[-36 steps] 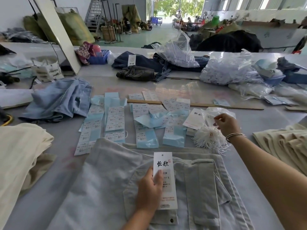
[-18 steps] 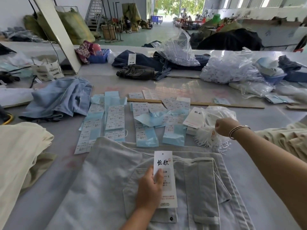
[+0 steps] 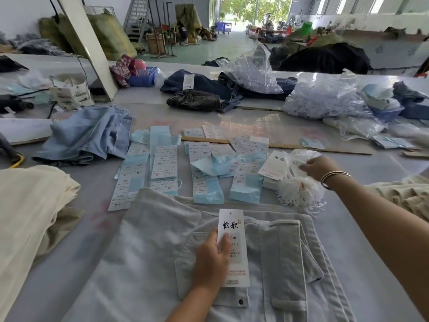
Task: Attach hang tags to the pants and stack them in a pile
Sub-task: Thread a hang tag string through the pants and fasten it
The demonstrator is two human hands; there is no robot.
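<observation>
Head view: pale grey cotton pants [image 3: 148,259] flat on table, white printed hang tag [image 3: 233,231] pinned by left hand [image 3: 210,263], unattached; right hand [image 3: 319,167] pinching white strings [image 3: 296,192]; stacking probably pending.

the pants [image 3: 148,263] spread out in front are a very pale grey-blue, plain, with one dark snap button [image 3: 240,301] on the pocket flap; the hang tag [image 3: 234,228] on them is white with black brush characters, a small red seal mark and a line of red print low down; the sticker sheets [image 3: 163,167] are white labels on light blue backing; the bundle of strings [image 3: 296,191] is white; the folded pile on the left [image 3: 30,205] is cream, the stack on the right [image 3: 404,194] a duller beige; the crumpled jeans [image 3: 92,133] are light blue denim, those farther back [image 3: 204,83] dark indigo; the cloth bag [image 3: 121,69] is a pink and maroon floral; the table [image 3: 97,177] is pale grey; the bracelet [image 3: 334,177] is silver
</observation>
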